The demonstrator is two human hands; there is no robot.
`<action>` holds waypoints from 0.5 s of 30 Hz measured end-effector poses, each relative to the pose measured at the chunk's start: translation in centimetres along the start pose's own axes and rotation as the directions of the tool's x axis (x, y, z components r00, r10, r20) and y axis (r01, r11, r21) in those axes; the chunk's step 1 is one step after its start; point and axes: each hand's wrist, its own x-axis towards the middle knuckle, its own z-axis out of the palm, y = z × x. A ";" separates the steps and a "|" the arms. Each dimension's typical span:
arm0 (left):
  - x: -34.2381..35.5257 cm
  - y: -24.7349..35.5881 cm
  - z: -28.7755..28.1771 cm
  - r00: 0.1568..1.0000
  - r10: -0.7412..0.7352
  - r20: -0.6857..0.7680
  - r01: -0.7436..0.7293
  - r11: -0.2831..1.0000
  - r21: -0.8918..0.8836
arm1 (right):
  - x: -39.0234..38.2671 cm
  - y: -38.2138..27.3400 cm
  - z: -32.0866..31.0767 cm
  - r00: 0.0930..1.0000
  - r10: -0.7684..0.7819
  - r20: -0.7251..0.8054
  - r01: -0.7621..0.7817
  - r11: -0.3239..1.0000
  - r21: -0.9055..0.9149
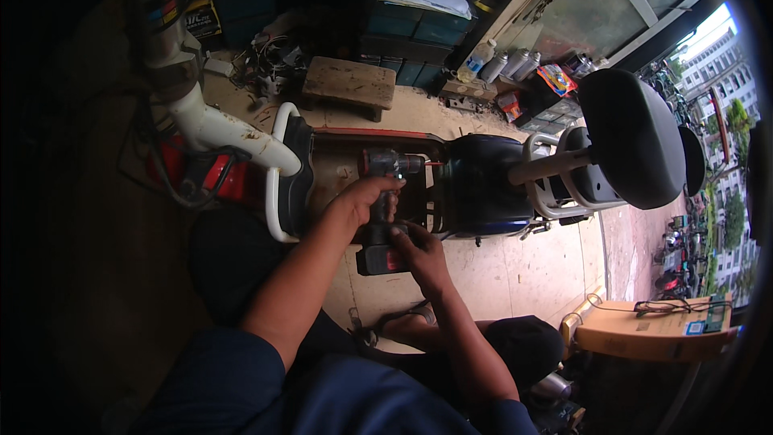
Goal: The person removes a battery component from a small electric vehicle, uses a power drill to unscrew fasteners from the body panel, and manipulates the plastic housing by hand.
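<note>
My left hand (364,198) is wrapped round the grip of a dark cordless drill (382,163), held level over the footwell of an electric scooter. The drill's nose points right, and a thin reddish bit (435,163) reaches the scooter's black seat section (487,177); whether its tip touches is too small to tell. Lower down, my right hand (422,254) closes on the base of the drill beside its black and red battery pack (380,259). Some of the right fingers are hidden behind the drill. A red-edged floorboard frame (374,134) runs just beyond the drill.
A padded backrest (632,138) rises at the right. On the left stands a white steering column (229,135). Beyond the scooter are a low wooden stool (349,82), tangled cables (274,60) and spray cans (515,64). A cardboard box (652,326) stands at lower right.
</note>
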 end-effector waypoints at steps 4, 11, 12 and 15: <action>-0.3 0.2 -0.1 1.000 -0.011 -0.024 0.012 0.999 0.031 | 0.0 -0.4 0.4 1.000 -0.018 0.016 0.017 0.999 0.032; -0.1 0.7 -0.5 0.998 -0.063 0.027 0.063 0.998 -0.003 | 0.9 1.1 0.4 0.999 -0.038 -0.018 0.037 0.998 -0.051; -0.2 0.8 -0.6 0.997 -0.070 0.029 0.071 0.997 -0.007 | 0.8 0.5 0.5 0.999 -0.046 -0.007 0.045 0.996 -0.075; -0.3 1.0 -0.7 0.995 -0.089 0.042 0.090 0.996 -0.017 | 1.0 0.7 0.6 0.999 -0.047 0.009 0.047 0.997 -0.067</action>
